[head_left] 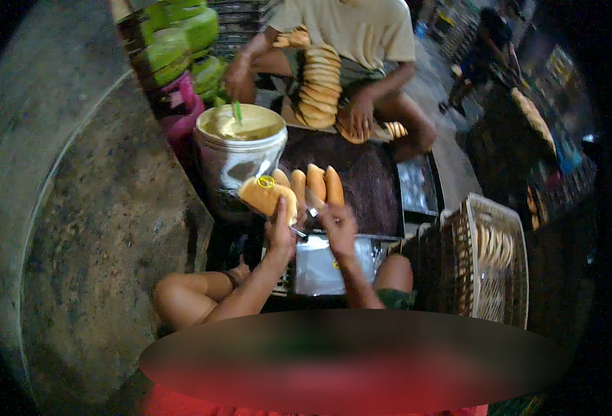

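Observation:
My left hand (280, 232) is closed around a bread loaf (270, 196), apparently in a clear plastic bag with a round yellow label. Just to its right is my right hand (338, 225), fingers bent and pressed together. Something pale and shiny shows at its fingertips, too blurred to name. Beyond both hands several long bread rolls (317, 182) lie side by side on the dark tabletop (372, 187). Below my hands lies a stack of clear plastic bags (323, 267), with a small yellow label visible on it.
A white bucket (240, 156) of pale cream stands at the far left of the table. Across from me a person (347, 41) sits with one hand at a green-handled tool and the other on bread, beside stacked buns (320, 83). A plastic crate (490, 208) holding bread stands right.

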Motion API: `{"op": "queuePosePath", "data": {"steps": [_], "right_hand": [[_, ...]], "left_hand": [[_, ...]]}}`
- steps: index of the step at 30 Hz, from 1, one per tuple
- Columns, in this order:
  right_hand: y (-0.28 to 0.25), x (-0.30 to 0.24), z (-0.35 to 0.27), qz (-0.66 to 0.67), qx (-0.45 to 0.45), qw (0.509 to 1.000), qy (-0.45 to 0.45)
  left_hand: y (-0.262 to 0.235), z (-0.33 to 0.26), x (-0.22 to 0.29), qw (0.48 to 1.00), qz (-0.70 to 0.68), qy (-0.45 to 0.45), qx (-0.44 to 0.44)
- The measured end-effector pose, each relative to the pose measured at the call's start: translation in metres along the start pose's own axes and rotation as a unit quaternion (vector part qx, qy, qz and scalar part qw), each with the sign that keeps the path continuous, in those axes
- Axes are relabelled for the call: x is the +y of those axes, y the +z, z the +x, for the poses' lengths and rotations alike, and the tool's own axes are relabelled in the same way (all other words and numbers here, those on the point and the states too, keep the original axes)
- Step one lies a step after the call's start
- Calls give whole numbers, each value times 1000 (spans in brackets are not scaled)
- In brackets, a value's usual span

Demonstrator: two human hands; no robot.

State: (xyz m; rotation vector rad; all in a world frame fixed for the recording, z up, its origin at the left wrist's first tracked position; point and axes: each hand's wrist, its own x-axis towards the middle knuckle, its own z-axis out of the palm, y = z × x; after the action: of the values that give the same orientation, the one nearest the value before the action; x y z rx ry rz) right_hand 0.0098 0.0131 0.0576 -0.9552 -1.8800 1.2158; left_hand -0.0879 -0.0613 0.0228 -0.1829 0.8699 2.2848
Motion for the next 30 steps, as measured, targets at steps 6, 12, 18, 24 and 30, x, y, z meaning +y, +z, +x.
{"op": "queuePosePath", "data": {"steps": [6,12,18,24,30], "right_hand": [[-107,-47,33,27,-257,957,130],[-326,-96,-16,-46,10,998,44],[-513,-57,-100,-416,165,839,310],[-506,84,-102,-269,93,910,302],[-448,4,-75,-680,277,678,-26]], "left_hand": [[11,-29,-29,823,473,-48,-312],[-34,-4,-51,397,859,205,-248],[-48,17,-47,442,826,187,-297],[-19,-6,-23,384,760,451,-267],[-11,8,1,651,693,278,-140]]}}
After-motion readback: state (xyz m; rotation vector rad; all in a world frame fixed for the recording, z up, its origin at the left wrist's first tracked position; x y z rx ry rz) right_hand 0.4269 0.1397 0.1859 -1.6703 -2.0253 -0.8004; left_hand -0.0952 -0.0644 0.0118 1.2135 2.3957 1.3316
